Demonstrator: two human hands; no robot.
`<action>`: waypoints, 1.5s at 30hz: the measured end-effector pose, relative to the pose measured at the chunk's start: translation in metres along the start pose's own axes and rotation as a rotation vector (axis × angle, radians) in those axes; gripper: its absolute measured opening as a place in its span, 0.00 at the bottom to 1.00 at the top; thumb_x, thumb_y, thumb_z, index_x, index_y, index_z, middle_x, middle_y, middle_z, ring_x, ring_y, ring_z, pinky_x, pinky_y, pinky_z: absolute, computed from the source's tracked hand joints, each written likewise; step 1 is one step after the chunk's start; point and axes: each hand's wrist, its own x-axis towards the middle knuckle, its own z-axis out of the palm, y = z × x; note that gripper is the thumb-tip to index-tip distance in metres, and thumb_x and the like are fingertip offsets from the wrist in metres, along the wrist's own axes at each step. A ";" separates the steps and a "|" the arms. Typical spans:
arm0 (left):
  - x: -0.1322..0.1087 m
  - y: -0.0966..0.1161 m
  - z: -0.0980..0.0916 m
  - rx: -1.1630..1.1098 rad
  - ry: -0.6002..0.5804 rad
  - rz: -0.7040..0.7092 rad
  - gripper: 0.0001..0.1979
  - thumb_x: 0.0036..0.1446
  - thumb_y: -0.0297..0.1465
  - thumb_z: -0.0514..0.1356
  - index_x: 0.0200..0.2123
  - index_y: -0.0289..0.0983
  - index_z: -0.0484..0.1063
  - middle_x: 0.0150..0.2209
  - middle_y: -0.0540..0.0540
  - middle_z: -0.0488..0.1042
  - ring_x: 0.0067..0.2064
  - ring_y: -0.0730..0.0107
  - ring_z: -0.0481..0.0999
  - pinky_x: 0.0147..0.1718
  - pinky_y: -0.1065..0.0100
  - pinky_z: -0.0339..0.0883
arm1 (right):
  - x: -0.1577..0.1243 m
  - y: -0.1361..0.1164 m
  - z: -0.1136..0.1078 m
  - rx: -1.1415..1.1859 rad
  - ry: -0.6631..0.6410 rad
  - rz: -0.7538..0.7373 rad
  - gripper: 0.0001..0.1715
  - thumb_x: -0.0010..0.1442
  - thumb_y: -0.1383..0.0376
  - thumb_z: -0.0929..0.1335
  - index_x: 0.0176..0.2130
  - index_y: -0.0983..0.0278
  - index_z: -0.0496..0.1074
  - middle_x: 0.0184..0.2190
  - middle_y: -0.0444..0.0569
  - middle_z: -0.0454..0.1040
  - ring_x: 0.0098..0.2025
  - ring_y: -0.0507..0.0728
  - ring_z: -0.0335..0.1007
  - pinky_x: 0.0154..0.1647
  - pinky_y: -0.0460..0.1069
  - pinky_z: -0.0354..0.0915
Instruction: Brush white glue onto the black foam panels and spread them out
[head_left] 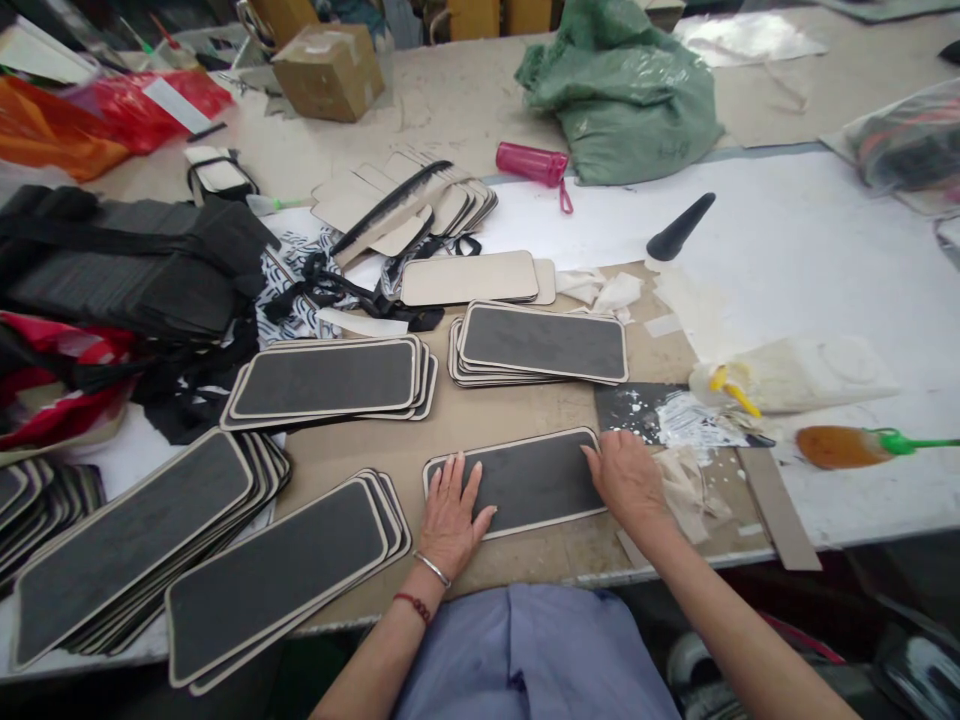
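Note:
In front of me lies a dark grey rectangular panel (pixel 536 480) with rounded corners and a pale rim. My left hand (pixel 454 510) rests flat on its left end, fingers spread, holding nothing. At the panel's right end my right hand (pixel 626 475) has its fingers curled together with the thumb over the edge, pinching the corner; the fingertips are partly hidden. Beyond the panel are two stacks of similar panels, a left stack (pixel 326 378) and a right stack (pixel 544 340). A dark sheet smeared with white paste (pixel 690 415) lies just past my right hand.
More panel stacks (pixel 277 575) fan out at the left, reaching the table's front edge. To the right are a bottle of amber liquid (pixel 836 446), a yellow clip (pixel 735 390) and a black cone (pixel 679 230). A green sack (pixel 622 100) and a cardboard box (pixel 328 72) stand farther back.

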 end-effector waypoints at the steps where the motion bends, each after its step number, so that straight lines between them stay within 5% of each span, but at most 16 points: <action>1: 0.000 0.000 0.001 0.004 0.003 0.002 0.30 0.56 0.40 0.53 0.59 0.37 0.52 0.62 0.36 0.50 0.63 0.54 0.48 0.57 0.53 0.51 | -0.004 -0.012 -0.002 0.027 0.072 -0.064 0.18 0.62 0.59 0.59 0.42 0.70 0.65 0.41 0.61 0.68 0.45 0.64 0.64 0.42 0.54 0.61; 3: 0.000 -0.001 0.003 0.004 0.013 0.007 0.30 0.56 0.40 0.53 0.60 0.36 0.52 0.62 0.36 0.49 0.63 0.54 0.47 0.57 0.52 0.50 | -0.012 -0.039 -0.001 0.132 0.164 -0.263 0.24 0.60 0.59 0.61 0.51 0.72 0.62 0.51 0.62 0.64 0.53 0.65 0.57 0.51 0.56 0.57; 6: -0.001 -0.002 0.007 0.003 0.042 0.026 0.29 0.56 0.39 0.52 0.60 0.35 0.52 0.62 0.35 0.49 0.63 0.54 0.46 0.57 0.51 0.49 | -0.021 -0.076 0.011 0.271 0.136 -0.576 0.34 0.59 0.55 0.62 0.58 0.71 0.54 0.60 0.58 0.53 0.62 0.63 0.43 0.60 0.57 0.47; 9: -0.001 -0.003 0.009 0.022 0.048 0.042 0.29 0.56 0.39 0.53 0.59 0.34 0.53 0.61 0.34 0.51 0.63 0.53 0.47 0.57 0.51 0.50 | -0.020 -0.084 0.024 0.334 0.071 -0.685 0.37 0.59 0.53 0.61 0.60 0.71 0.51 0.61 0.56 0.50 0.64 0.60 0.38 0.62 0.57 0.44; 20: 0.005 -0.001 0.001 0.059 -0.033 0.040 0.30 0.54 0.38 0.55 0.58 0.34 0.54 0.61 0.32 0.52 0.63 0.51 0.45 0.55 0.49 0.53 | 0.002 -0.018 0.029 0.307 0.007 -0.424 0.39 0.60 0.55 0.60 0.62 0.72 0.44 0.62 0.58 0.46 0.64 0.62 0.34 0.62 0.61 0.43; 27: 0.005 0.000 0.000 0.019 -0.101 0.007 0.32 0.52 0.38 0.57 0.59 0.35 0.53 0.61 0.31 0.51 0.63 0.48 0.46 0.55 0.48 0.53 | 0.002 -0.014 0.035 0.260 0.040 -0.320 0.44 0.59 0.53 0.60 0.62 0.75 0.39 0.62 0.63 0.44 0.64 0.65 0.34 0.61 0.63 0.43; 32: 0.006 0.001 -0.012 -0.113 -0.095 -0.037 0.31 0.56 0.35 0.53 0.61 0.36 0.47 0.62 0.34 0.50 0.63 0.53 0.46 0.56 0.49 0.55 | 0.001 -0.010 0.036 0.282 0.117 -0.307 0.35 0.62 0.57 0.56 0.61 0.75 0.44 0.61 0.62 0.47 0.64 0.64 0.37 0.60 0.62 0.46; 35: -0.003 -0.006 -0.023 -0.286 0.047 -0.250 0.27 0.60 0.30 0.46 0.61 0.34 0.43 0.61 0.35 0.51 0.63 0.62 0.48 0.57 0.54 0.55 | -0.006 0.003 0.032 0.288 0.152 -0.206 0.29 0.62 0.60 0.54 0.57 0.76 0.53 0.57 0.65 0.56 0.60 0.64 0.47 0.57 0.59 0.52; 39: -0.024 -0.019 -0.021 -0.537 0.229 -0.620 0.21 0.59 0.30 0.45 0.55 0.35 0.59 0.54 0.38 0.65 0.56 0.65 0.63 0.55 0.58 0.60 | -0.020 0.026 0.028 0.313 0.062 -0.067 0.22 0.61 0.62 0.55 0.48 0.72 0.64 0.41 0.61 0.69 0.46 0.63 0.63 0.48 0.57 0.60; 42: -0.033 -0.026 -0.012 -0.795 0.204 -0.829 0.18 0.56 0.30 0.47 0.48 0.33 0.67 0.44 0.38 0.73 0.46 0.64 0.73 0.48 0.58 0.67 | -0.025 0.032 0.029 0.322 -0.036 -0.031 0.21 0.59 0.63 0.56 0.44 0.71 0.68 0.35 0.58 0.71 0.40 0.62 0.65 0.45 0.55 0.61; 45: -0.032 -0.029 -0.010 -0.902 0.167 -0.906 0.17 0.53 0.32 0.50 0.43 0.34 0.70 0.43 0.39 0.74 0.46 0.61 0.73 0.49 0.57 0.65 | -0.023 0.029 0.027 0.322 -0.086 0.030 0.21 0.58 0.64 0.56 0.44 0.71 0.69 0.34 0.58 0.72 0.39 0.62 0.66 0.44 0.53 0.62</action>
